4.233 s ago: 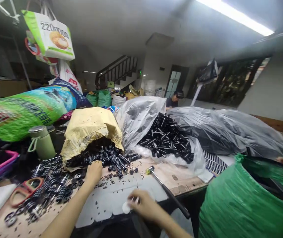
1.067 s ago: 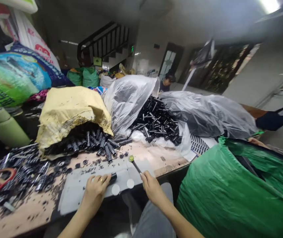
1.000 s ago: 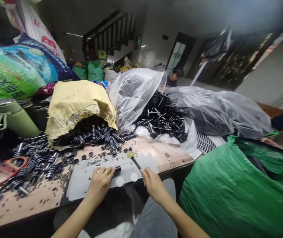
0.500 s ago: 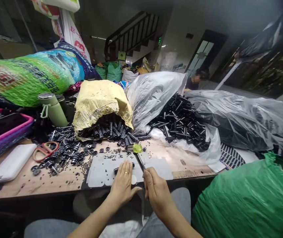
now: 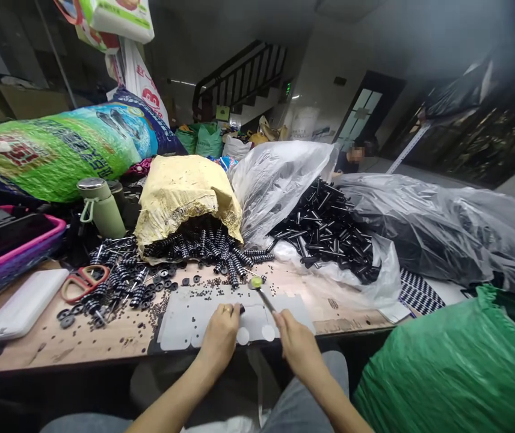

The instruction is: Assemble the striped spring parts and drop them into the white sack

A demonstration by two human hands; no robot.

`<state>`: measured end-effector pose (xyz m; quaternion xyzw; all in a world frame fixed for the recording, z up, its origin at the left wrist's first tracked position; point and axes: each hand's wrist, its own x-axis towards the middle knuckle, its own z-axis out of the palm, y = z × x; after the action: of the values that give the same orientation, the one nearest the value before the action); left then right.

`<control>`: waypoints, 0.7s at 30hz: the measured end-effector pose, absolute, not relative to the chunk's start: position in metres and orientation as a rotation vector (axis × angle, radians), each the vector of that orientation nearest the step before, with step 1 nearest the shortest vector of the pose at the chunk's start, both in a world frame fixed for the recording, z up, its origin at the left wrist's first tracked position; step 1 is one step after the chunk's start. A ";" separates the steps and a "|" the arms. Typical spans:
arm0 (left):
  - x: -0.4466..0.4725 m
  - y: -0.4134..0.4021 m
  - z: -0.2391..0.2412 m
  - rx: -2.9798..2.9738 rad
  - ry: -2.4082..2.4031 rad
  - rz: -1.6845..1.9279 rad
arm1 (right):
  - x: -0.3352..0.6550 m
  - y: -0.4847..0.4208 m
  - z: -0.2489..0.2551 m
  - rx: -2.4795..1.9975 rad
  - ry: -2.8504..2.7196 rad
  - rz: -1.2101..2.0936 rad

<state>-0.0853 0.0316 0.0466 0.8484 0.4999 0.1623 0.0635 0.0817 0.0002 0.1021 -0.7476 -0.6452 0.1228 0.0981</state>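
My right hand (image 5: 297, 341) is wrapped around the handle of a hammer (image 5: 265, 299), whose yellow-green head points away from me above the far edge of a pale sheet (image 5: 180, 319). My left hand (image 5: 222, 332) is closed over a short black cylindrical piece (image 5: 242, 308) at the sheet; only its end shows past the fingers. Two white round discs lie at the near edge of the sheet, between my hands. Small black rings and bits are scattered over the sheet and the wood around it.
Ribbed black-and-silver parts spill from a yellow sack (image 5: 185, 186). Black tubular pieces (image 5: 329, 237) pour out of a clear plastic bag. Red-handled scissors (image 5: 85, 282), a white flat box (image 5: 23, 304) and a green flask (image 5: 103, 210) stand left. A green sack (image 5: 456, 367) bulges at right.
My left hand has gone from lying flat with fingers stretched over the black piece to curled around it. The hammer's head sits lower and its handle is tilted more. The view has shifted slightly.
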 end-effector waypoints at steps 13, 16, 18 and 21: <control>-0.100 0.140 0.060 3.165 0.999 0.378 | 0.174 0.084 0.072 -2.076 -1.920 -0.092; -0.096 0.158 0.055 3.205 0.926 0.354 | 0.165 0.129 0.082 -2.025 -1.963 -0.092; -0.092 0.161 0.053 3.224 0.895 0.373 | 0.159 0.159 0.085 -1.989 -1.984 -0.080; -0.087 0.156 0.054 3.226 0.826 0.560 | 0.152 0.194 0.091 -1.915 -1.999 -0.041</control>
<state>-0.0868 0.1557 0.0541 0.9487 0.2430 0.1647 -0.1176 0.1516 0.1935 0.0913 -0.6796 -0.7096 -0.0144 0.1855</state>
